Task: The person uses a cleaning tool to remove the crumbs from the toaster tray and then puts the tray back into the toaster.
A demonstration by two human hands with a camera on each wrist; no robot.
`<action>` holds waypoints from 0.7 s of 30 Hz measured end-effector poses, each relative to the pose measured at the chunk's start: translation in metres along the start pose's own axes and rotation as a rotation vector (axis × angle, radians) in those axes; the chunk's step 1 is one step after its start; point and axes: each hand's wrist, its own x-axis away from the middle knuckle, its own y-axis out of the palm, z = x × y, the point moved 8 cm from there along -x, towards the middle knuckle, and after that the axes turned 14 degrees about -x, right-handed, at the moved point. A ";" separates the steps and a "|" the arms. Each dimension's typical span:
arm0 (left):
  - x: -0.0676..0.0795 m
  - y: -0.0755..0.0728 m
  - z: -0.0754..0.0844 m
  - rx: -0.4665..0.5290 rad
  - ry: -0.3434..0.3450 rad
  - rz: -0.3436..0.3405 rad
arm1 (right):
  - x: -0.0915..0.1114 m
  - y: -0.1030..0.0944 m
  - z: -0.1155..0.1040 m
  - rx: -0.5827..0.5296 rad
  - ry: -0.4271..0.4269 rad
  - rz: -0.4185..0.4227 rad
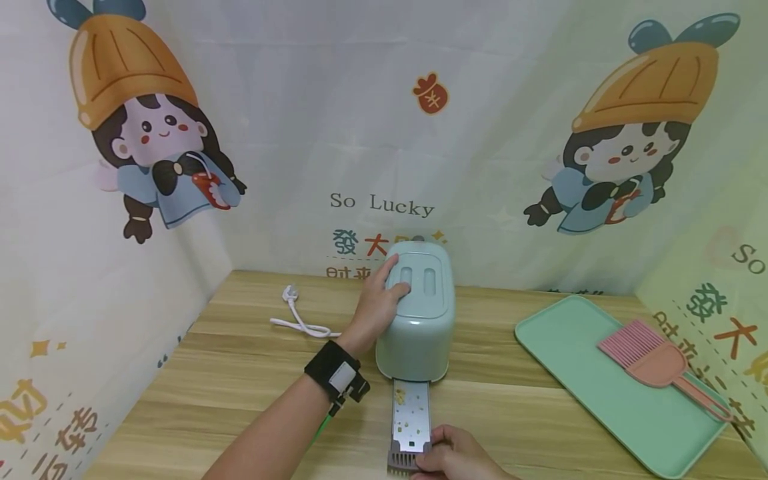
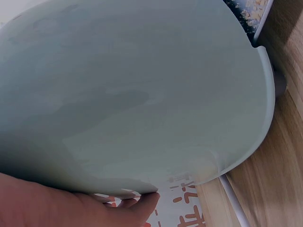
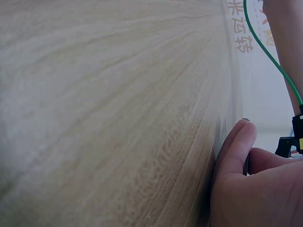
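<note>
A pale green toaster point(image 1: 414, 347) with a lid on top stands at the middle of the table, its narrow end facing me. My left hand point(image 1: 377, 307) holds its upper left side, thumb over the lid's edge; in the left wrist view the fingers point(image 2: 144, 208) lie against the side wall. From the base at the near end sticks out a long metal crumb tray point(image 1: 411, 413), scattered with yellowish crumbs. My right hand point(image 1: 459, 457) pinches the tray's grey slotted end. In the right wrist view that hand point(image 3: 265, 189) is low by the tabletop, its grip partly hidden.
On the right lies a green rectangular tray point(image 1: 558, 347) bearing a pink brush-like dustpan tool point(image 1: 657, 363). Left of the toaster a white power cord point(image 1: 306, 327) with a plug rests on the wood table point(image 1: 240, 373). Printed cloth walls point(image 1: 288, 133) enclose the back and sides.
</note>
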 end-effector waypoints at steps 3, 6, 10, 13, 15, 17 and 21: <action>-0.001 0.000 0.000 0.000 0.005 0.001 | 0.001 0.000 0.000 0.003 -0.009 -0.006; -0.001 0.000 0.000 0.000 0.006 0.003 | 0.002 0.000 -0.001 0.019 -0.023 -0.017; -0.001 -0.001 0.000 -0.002 0.001 0.004 | 0.003 0.000 0.000 0.051 -0.038 -0.037; -0.001 -0.001 -0.001 0.000 0.003 0.002 | 0.004 -0.001 0.001 0.074 -0.046 -0.043; -0.001 0.000 -0.001 0.003 0.006 -0.001 | 0.004 -0.001 0.001 0.089 -0.059 -0.042; -0.001 0.000 -0.001 0.003 0.005 -0.003 | 0.005 -0.001 0.001 0.102 -0.074 -0.044; -0.001 0.000 -0.001 0.002 0.001 -0.005 | 0.006 0.000 0.001 0.100 -0.076 -0.041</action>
